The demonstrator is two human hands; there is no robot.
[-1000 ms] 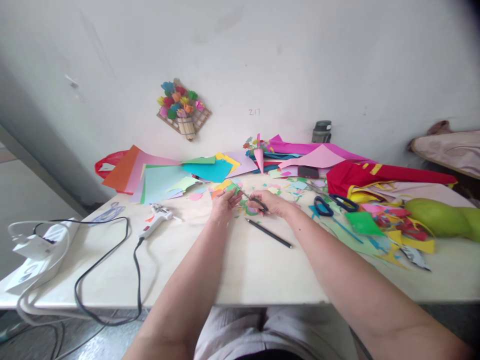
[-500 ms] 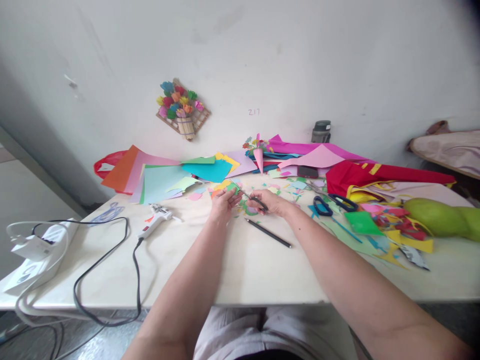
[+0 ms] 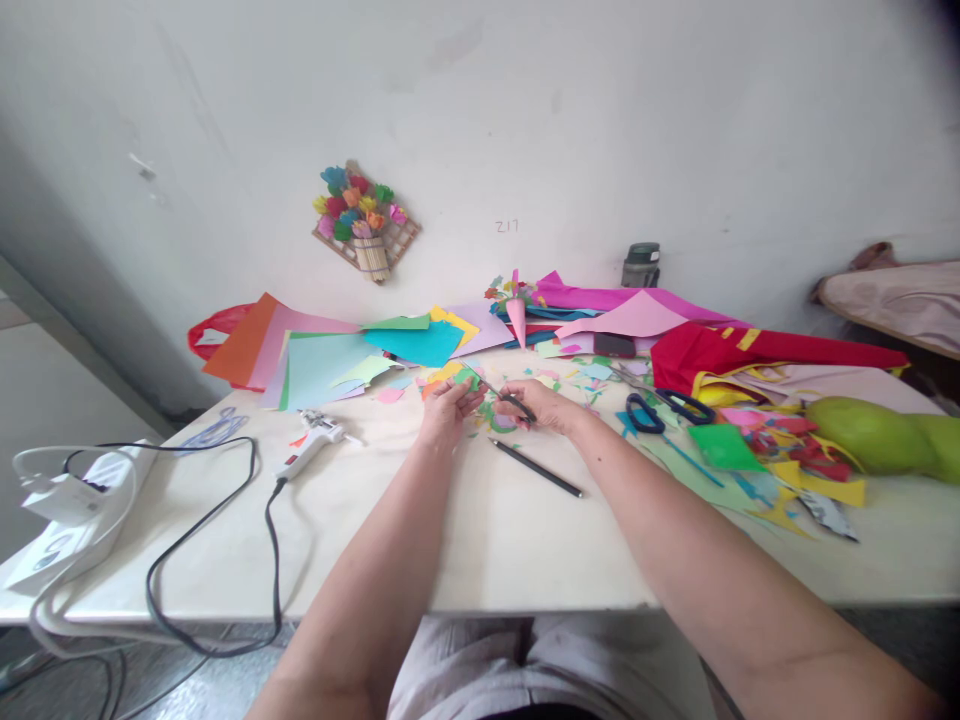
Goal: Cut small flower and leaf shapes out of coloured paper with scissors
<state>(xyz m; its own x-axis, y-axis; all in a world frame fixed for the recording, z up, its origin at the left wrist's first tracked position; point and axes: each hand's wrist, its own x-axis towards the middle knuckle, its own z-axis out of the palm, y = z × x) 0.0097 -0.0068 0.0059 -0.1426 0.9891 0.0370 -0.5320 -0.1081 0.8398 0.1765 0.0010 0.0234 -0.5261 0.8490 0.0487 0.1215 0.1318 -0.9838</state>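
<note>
Small green paper piece [image 3: 468, 381], likely light and easily creased, sat pinched in your left hand [image 3: 450, 403], best held by its edge; your right hand [image 3: 546, 404] had fingers clamped on black-handled metal scissors [image 3: 520, 406].

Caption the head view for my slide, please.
The left hand holds green paper and the right hand small scissors, above a pen on the table.
</note>
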